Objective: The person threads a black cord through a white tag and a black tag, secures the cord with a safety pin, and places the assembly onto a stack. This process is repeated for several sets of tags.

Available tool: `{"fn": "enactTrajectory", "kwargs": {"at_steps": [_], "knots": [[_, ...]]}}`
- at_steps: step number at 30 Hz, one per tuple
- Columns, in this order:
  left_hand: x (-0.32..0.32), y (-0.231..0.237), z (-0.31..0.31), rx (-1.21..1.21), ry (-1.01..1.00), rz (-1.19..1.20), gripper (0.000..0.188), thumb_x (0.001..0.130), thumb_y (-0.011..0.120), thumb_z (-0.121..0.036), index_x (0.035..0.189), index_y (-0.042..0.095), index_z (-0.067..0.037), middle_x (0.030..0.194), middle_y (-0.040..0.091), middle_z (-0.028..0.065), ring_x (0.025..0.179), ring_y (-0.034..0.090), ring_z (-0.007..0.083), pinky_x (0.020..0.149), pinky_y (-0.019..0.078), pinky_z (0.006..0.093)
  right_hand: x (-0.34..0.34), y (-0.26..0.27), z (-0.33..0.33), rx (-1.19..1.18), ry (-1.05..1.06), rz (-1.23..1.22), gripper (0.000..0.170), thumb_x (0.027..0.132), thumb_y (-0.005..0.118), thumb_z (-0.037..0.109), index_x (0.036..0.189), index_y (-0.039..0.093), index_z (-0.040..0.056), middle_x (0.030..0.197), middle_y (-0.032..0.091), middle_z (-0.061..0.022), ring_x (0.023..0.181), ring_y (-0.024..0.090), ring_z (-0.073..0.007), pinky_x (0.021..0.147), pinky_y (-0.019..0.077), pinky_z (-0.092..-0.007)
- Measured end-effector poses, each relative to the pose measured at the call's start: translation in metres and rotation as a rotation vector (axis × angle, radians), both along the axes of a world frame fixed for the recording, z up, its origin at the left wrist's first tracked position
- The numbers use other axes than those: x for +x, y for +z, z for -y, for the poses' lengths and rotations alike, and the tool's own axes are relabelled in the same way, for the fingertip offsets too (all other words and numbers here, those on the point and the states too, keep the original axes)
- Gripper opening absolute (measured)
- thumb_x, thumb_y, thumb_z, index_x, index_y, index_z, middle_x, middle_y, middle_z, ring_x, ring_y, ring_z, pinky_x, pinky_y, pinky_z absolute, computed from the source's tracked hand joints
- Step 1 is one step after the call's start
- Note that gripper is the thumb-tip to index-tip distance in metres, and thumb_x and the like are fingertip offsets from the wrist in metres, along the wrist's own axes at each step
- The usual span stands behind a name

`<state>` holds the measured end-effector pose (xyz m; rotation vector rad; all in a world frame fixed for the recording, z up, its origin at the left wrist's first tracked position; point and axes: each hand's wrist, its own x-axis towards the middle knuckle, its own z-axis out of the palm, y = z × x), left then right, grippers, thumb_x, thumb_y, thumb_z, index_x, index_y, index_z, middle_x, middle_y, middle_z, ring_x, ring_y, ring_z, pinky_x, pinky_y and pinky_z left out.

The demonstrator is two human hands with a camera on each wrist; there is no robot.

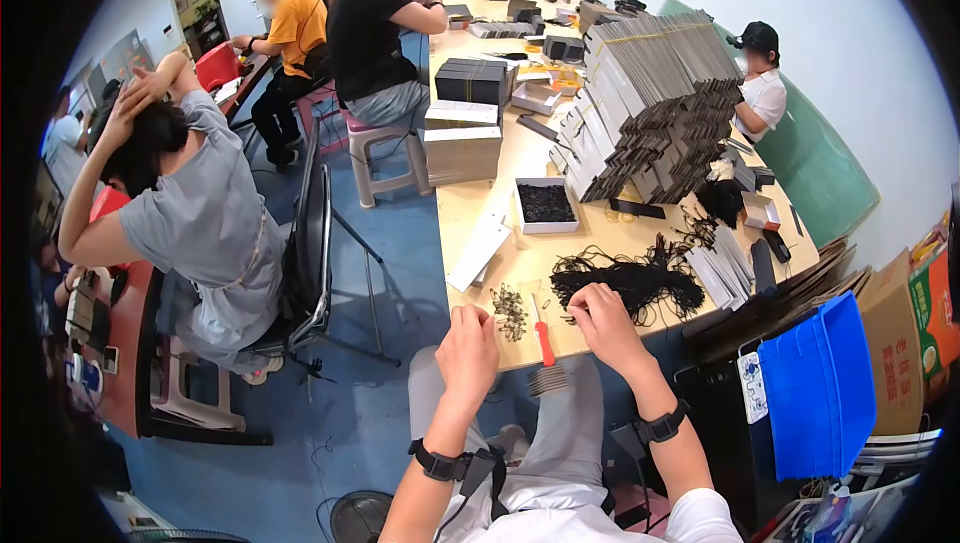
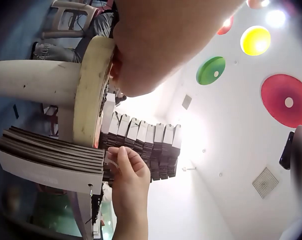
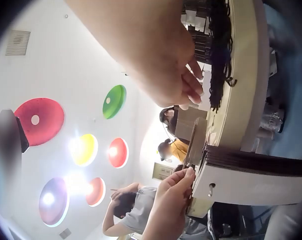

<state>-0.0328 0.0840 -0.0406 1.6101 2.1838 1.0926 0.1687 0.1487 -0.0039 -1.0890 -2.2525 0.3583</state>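
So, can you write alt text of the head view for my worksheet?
A person's left hand and right hand flank a red-handled tool at the near edge of a long pale table. Beyond lie tangled black cords and tall stacks of grey cards.

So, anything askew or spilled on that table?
Nothing clearly spilled. The black cords lie in a loose tangle, strands straying outward, so they look messy. The tall grey stack looks askew: its layers are staggered and unevenly aligned.
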Motion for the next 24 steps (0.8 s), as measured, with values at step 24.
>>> {"fn": "enactTrajectory", "kwargs": {"at_steps": [24], "knots": [[-0.002, -0.003, 0.009, 0.056, -0.09, 0.108, 0.014, 0.091, 0.059, -0.019, 0.091, 0.053, -0.006, 0.087, 0.06, 0.0086, 0.077, 0.062, 0.0305, 0.065, 0.0479, 0.0418, -0.055, 0.036, 0.032, 0.271, 0.1, -0.126, 0.01, 0.079, 0.066, 0.007, 0.086, 0.059, 0.0084, 0.09, 0.057, -0.0058, 0.09, 0.055, -0.0253, 0.082, 0.0397, -0.0374]]}}
